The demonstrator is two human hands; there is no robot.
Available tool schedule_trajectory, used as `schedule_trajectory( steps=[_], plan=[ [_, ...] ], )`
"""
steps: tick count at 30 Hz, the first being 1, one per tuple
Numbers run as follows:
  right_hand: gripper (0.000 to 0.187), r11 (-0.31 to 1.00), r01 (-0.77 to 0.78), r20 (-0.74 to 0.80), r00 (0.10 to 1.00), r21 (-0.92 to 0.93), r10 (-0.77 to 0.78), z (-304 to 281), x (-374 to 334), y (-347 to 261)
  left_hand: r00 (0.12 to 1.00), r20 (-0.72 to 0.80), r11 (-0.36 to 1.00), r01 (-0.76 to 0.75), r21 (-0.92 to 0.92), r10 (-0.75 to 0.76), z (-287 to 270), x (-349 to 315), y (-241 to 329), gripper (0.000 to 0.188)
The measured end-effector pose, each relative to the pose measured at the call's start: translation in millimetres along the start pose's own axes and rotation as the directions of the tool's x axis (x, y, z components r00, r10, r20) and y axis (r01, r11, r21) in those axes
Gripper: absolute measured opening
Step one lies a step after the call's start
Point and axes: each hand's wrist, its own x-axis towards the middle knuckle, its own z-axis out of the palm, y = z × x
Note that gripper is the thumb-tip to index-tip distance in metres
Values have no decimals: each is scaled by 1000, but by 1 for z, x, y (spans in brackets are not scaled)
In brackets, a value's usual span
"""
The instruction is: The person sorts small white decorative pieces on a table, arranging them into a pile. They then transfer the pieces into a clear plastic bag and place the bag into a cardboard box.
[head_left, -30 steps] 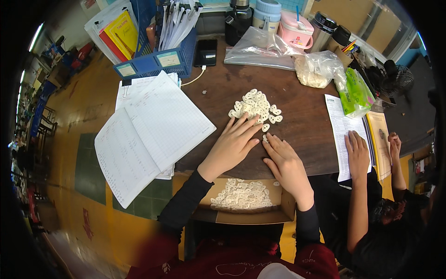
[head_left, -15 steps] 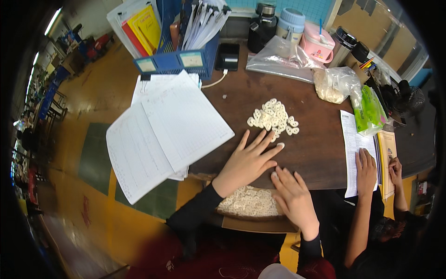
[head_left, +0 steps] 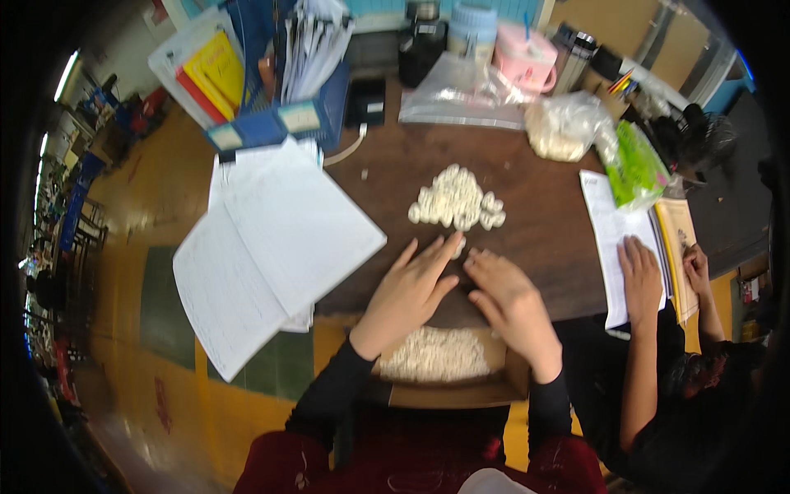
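A heap of small cream-coloured flat pieces with holes (head_left: 453, 198) lies on the brown table in front of my hands. My left hand (head_left: 409, 288) rests palm down, fingers stretched towards the heap. A single loose cream piece (head_left: 458, 248) sits at its index fingertip, just below the heap. To the right, my right hand (head_left: 512, 306) reaches over the table edge with fingers extended, its fingertips close to that loose piece and nothing visible in its grasp. Under my wrists is an open cardboard box (head_left: 448, 395), holding many similar pieces (head_left: 434, 356).
An open notebook (head_left: 280, 239) lies at left, below a blue file holder (head_left: 317, 111). Plastic bags (head_left: 568, 123), bottles and a pink container (head_left: 524, 59) stand behind. On the right, another person's hand (head_left: 640, 272) rests on a printed sheet (head_left: 605, 247).
My right hand has moved forward from the box onto the table, closer to my left fingers. The left fingers have drawn closer together beside the loose piece. The whole view has shifted.
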Motion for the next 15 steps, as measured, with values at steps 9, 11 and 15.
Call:
schedule_trajectory(
  steps=[9,11,15],
  plan=[
    [38,999,35,38,999,18,-36,12,1,-7,997,14,989,74,-125,-73,-14,13,-7,56],
    [40,997,14,64,998,75,-19,10,-4,-7,998,22,994,67,-88,-65,-12,12,-9,52],
    [45,999,43,81,996,-16,-42,13,-6,-7,1000,23,1000,-9,22,9,-7,22,-15,49]
  ],
)
